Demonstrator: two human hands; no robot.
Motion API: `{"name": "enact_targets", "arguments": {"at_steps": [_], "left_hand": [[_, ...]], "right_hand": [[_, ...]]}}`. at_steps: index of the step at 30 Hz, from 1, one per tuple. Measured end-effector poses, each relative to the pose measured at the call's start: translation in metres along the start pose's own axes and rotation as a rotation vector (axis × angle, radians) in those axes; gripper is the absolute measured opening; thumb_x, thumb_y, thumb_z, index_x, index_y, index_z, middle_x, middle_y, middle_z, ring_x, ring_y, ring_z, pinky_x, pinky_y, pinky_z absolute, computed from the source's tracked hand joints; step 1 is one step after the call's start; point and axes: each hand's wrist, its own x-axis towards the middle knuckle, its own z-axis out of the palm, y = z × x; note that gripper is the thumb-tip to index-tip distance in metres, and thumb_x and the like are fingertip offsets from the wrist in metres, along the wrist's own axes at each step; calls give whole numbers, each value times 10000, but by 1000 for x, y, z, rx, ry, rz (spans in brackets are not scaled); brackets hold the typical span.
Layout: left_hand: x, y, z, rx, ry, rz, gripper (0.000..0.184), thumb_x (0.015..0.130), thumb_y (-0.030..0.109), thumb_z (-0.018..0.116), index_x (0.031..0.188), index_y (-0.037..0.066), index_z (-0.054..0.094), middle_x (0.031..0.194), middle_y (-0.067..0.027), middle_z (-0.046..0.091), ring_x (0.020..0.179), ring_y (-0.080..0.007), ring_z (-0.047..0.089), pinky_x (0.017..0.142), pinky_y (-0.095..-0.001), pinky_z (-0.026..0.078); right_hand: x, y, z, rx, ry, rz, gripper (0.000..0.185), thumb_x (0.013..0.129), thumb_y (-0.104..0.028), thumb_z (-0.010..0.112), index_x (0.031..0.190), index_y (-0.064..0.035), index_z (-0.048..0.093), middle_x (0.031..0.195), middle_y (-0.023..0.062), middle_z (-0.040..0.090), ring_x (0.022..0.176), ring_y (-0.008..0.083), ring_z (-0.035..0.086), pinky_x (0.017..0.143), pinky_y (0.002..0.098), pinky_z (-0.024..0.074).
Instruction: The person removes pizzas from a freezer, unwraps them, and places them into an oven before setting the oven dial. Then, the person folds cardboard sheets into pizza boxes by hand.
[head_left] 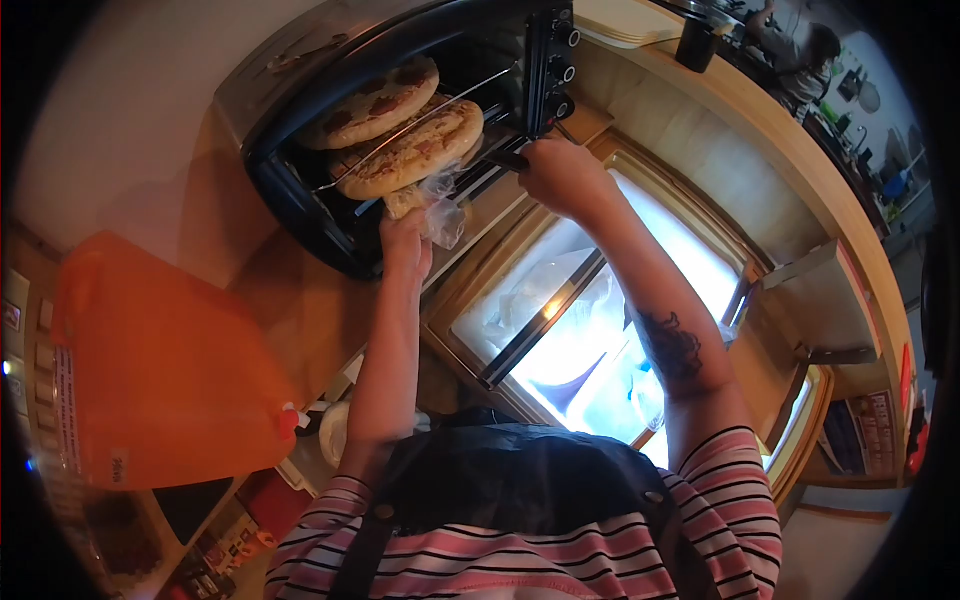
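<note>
Reaching up to the open oven [290,62], you have both hands near its mouth, and two pizzas are inside it. The upper pizza [378,108] partly covers the lower pizza [418,152], and a thin metal wire [488,82] passes across in front of them. Your left hand [404,240] is just below the lower pizza, and its fingers are closed on some clear plastic [443,222]. Your right hand [567,178] is beside the front of the oven, below the round knobs [571,74]. Its fingers are clamped around the handle of a dark tool [506,160], which points toward the lower pizza. The far end of this tool is hard to see, so I cannot tell if it touches the pizza.

Below your right arm is a brightly lit chest [575,355], with a dark bar [548,318] across it and pale bags inside. At your left side, a big orange container [165,360] has a red and white tap [291,421]. You wear a dark apron [515,480] over a striped shirt [725,500].
</note>
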Motion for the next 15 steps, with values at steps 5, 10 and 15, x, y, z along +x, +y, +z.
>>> {"name": "enact_targets", "arguments": {"at_steps": [5,10,15], "left_hand": [[5,11,10,104,-37,118,448,703,-108,486,1128,19,424,1048,-95,534,957,-208,541,822,-330,451],[2,15,9,91,-79,70,471,699,-110,512,1140,29,421,1070,-84,525,982,-204,527,837,-331,443],[-12,8,-1,109,-89,-7,479,699,-93,541,1147,28,420,1072,-86,521,975,-209,530,834,-340,446]], "right_hand": [[2,-6,5,-2,43,19,229,715,-130,492,866,-11,616,928,195,577,824,355,579,754,414,468],[8,-15,13,-3,20,2,232,721,-126,491,874,0,612,978,198,563,866,345,578,751,429,470],[26,-14,14,68,36,4,232,732,-64,460,895,-4,614,925,214,593,874,346,588,743,411,482]]}}
